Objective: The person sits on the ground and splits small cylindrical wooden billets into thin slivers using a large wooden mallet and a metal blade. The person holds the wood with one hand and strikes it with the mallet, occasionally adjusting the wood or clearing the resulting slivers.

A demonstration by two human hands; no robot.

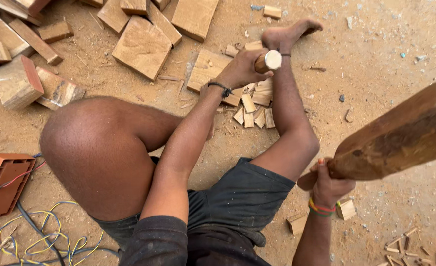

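I sit on sandy ground with my legs folded. My left hand [241, 68] grips a round wooden-handled tool [268, 60], its pale butt end facing up, held upright over a pile of small split wood pieces [254, 109]. My right hand [326, 184] is shut on the handle of a big wooden mallet [400, 138], raised to the right above the ground. My right foot [289, 32] rests just beyond the tool.
Several thick wooden blocks [142, 47] lie scattered at the top left. An orange box [1, 184] and tangled coloured wires [40, 236] sit at the lower left. Small wood chips [405, 246] lie at the lower right, with a small block [346, 209] near my right wrist.
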